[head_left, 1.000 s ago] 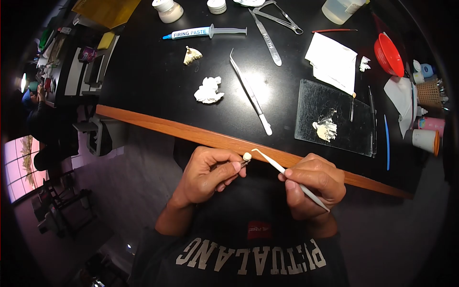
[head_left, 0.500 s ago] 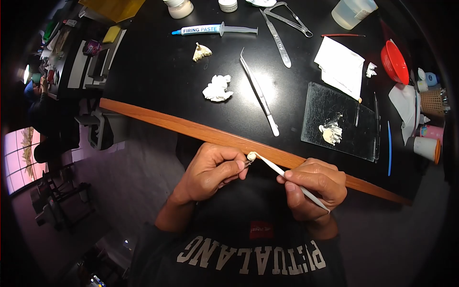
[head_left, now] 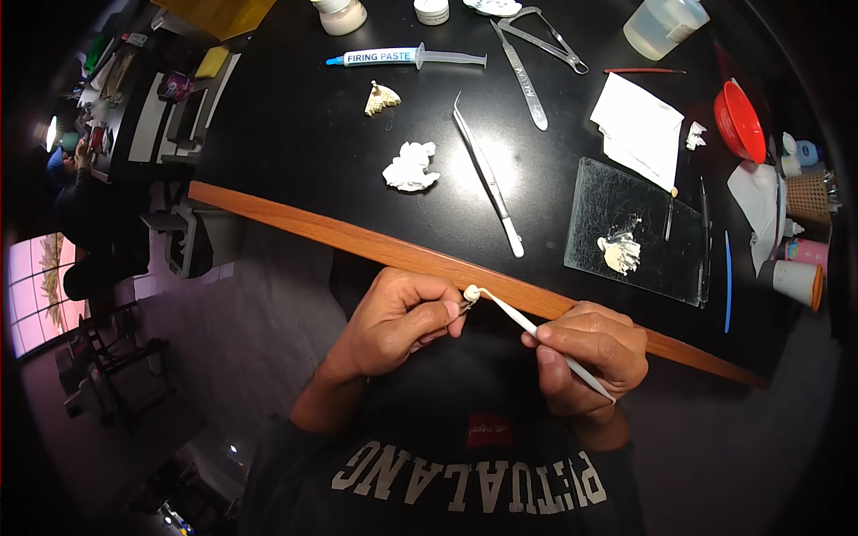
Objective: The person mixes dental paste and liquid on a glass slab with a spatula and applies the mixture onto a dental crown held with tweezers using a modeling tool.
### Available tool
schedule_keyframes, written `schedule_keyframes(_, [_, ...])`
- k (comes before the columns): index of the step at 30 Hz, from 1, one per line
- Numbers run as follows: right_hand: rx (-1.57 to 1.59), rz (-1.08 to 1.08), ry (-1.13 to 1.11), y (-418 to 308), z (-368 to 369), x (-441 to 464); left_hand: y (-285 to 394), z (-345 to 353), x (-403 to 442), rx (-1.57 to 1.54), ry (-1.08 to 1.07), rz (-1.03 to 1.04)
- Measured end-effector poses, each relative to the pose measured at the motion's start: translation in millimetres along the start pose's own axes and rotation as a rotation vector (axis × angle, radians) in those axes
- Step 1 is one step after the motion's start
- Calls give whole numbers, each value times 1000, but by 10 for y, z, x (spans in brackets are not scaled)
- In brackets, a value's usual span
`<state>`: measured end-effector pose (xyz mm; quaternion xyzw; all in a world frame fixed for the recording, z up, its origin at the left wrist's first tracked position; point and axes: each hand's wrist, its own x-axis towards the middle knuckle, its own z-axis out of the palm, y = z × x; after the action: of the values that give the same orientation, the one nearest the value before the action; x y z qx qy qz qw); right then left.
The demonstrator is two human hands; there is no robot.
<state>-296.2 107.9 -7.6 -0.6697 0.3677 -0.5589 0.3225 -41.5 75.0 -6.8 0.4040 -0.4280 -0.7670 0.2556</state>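
Note:
My left hand (head_left: 402, 320) is closed in a pinch near the table's front edge. Between its thumb and fingers is a small cream-white dental crown (head_left: 472, 292), with a bit of metal visible below it. My right hand (head_left: 594, 357) grips a slim white modelling instrument (head_left: 514, 314) like a pen. The instrument's thin bent tip reaches the right side of the crown; whether it touches is too fine to tell. Ahead lie curved tweezers (head_left: 487, 179). On a dark glass slab (head_left: 585, 210) to the right sits a smear of cream paste (head_left: 618, 254).
Crumpled tissue (head_left: 411, 167), a firing paste syringe (head_left: 384, 56), a honeycomb firing tray piece (head_left: 382, 99) and a metal caliper (head_left: 545, 40) lie farther back. Folded tissue (head_left: 636, 125), a red bowl (head_left: 740, 123) and a blue stick (head_left: 727, 281) are at right. A person (head_left: 76, 179) sits far left.
The instrument's tip has shifted slightly at the crown, its bend now showing more clearly. Both hands stay nearly in place, and the view has moved a little.

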Motion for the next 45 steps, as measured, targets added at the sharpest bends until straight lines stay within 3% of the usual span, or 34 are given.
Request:
schedule_keyframes(19, [-94, -57, 0, -5, 41, -34, 10, 5, 16, -199, -115, -132])
schedule_keyframes(28, [-110, -103, 19, 12, 28, -69, 62, 123, -33, 75, 87, -18])
schedule_keyframes(45, [-160, -118, -5, 3, 37, -60, 50, 102, -39, 152, 61, 8])
